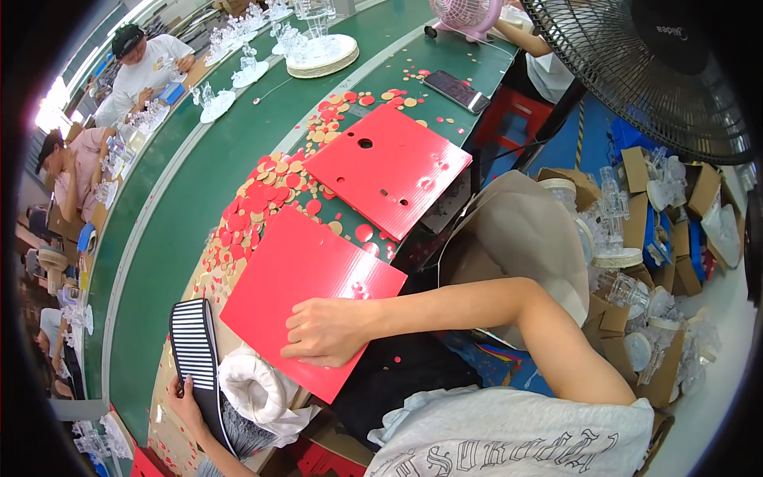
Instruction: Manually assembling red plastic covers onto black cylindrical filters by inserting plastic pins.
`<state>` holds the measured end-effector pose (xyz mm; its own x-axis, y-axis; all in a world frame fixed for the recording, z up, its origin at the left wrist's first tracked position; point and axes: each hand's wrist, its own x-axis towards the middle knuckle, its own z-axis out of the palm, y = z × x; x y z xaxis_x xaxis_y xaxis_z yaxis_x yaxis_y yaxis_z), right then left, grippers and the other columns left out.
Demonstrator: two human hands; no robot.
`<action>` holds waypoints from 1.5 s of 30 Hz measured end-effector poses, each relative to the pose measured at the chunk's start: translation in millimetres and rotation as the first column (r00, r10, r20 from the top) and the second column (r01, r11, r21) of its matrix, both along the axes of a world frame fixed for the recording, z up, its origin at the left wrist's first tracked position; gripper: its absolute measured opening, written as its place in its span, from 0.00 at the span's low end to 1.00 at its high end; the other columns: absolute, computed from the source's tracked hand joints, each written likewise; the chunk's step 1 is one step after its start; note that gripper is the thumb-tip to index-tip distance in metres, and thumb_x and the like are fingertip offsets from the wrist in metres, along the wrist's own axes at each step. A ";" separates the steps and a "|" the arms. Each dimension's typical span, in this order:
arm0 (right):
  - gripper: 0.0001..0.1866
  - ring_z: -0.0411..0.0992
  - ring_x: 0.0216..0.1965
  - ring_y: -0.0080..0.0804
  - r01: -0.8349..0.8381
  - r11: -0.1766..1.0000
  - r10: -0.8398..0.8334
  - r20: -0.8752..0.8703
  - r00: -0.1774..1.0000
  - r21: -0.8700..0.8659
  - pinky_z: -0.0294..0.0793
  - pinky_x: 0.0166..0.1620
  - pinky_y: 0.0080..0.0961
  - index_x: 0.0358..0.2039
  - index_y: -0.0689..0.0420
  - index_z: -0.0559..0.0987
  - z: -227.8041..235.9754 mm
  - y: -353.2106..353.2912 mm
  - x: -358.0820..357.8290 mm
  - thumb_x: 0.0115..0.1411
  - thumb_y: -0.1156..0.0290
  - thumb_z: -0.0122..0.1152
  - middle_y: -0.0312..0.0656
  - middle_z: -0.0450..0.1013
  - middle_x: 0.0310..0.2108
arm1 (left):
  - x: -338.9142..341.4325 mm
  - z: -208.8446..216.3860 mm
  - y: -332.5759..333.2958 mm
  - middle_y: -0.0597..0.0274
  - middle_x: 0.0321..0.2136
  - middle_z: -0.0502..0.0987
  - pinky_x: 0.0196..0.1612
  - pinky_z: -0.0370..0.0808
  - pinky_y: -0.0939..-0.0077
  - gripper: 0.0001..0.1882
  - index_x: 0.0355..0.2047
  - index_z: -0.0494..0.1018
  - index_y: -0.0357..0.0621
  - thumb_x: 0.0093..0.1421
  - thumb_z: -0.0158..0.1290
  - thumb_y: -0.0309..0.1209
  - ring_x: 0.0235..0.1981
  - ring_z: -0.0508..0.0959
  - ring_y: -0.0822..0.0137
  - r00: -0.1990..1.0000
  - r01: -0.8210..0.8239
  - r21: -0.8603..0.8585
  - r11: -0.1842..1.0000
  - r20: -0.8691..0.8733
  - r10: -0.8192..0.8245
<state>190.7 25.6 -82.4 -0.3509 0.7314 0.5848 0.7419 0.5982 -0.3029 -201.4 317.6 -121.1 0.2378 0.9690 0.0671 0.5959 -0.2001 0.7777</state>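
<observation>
On the bench in front of me lies a glossy red corrugated plastic sheet (pixel 294 262). My right hand (pixel 327 330) rests on its near part, curled into a fist, and its palm side is hidden. At the lower left my left hand (pixel 187 407) grips the lower edge of a black item with a white striped panel (pixel 194 338); its kind is not clear. Beside that sits a rolled white cloth (pixel 253 385). Farther out is a second red sheet (pixel 397 167) with several holes. Red and tan discs (pixel 266 187) are strewn around both sheets.
A green work surface (pixel 183 230) curves past, bearing clear plastic pieces (pixel 213 102) and a stack of white rounds (pixel 322 57). A phone (pixel 457 91) and pink fan (pixel 467 16) are beyond. At right stand a black fan (pixel 652 71), a large bin (pixel 517 246) and boxes (pixel 636 179). People sit opposite.
</observation>
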 end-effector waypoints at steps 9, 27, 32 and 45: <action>0.12 0.74 0.30 0.32 0.038 0.999 -0.040 0.079 0.996 0.029 0.71 0.36 0.31 0.33 0.55 0.78 0.2 -4.7 -0.3 0.50 0.63 0.63 0.35 0.72 0.20 | 7.7 -0.3 -3.9 0.58 0.37 0.79 0.42 0.73 0.81 0.21 0.50 0.74 0.27 0.61 0.61 0.28 0.35 0.77 0.72 0.999 0.027 -0.015 1.000 0.047 -0.026; 0.20 0.70 0.26 0.32 -0.006 0.998 0.016 0.146 0.989 -0.068 0.69 0.32 0.31 0.47 0.60 0.81 21.1 -4.2 2.2 0.51 0.73 0.64 0.37 0.73 0.24 | 41.7 31.1 -34.0 0.50 0.41 0.81 0.49 0.75 0.68 0.23 0.44 0.80 0.37 0.50 0.67 0.37 0.43 0.81 0.57 0.978 -0.060 0.352 0.934 -0.165 0.125; 0.21 0.69 0.26 0.32 -0.023 0.998 0.035 0.235 0.971 -0.057 0.67 0.32 0.30 0.48 0.59 0.80 21.1 -3.5 -5.5 0.51 0.74 0.64 0.37 0.70 0.22 | 32.8 59.0 -36.1 0.52 0.38 0.83 0.47 0.76 0.71 0.20 0.44 0.79 0.33 0.53 0.65 0.34 0.39 0.82 0.62 1.000 -0.005 0.172 0.985 0.017 0.002; 0.17 0.71 0.32 0.33 0.004 1.000 -0.008 0.536 0.844 0.009 0.70 0.37 0.30 0.45 0.62 0.80 49.0 0.7 -14.0 0.54 0.71 0.59 0.38 0.71 0.23 | 7.8 95.9 -30.8 0.61 0.34 0.80 0.37 0.71 0.76 0.16 0.43 0.80 0.36 0.60 0.58 0.36 0.34 0.77 0.73 0.973 -0.042 -0.343 0.938 -0.229 -0.040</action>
<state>176.7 26.2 -33.4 -0.6067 0.7312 0.3120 0.7911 0.5937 0.1471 -193.6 286.7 -25.2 0.2057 0.9228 -0.3258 0.7656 0.0555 0.6409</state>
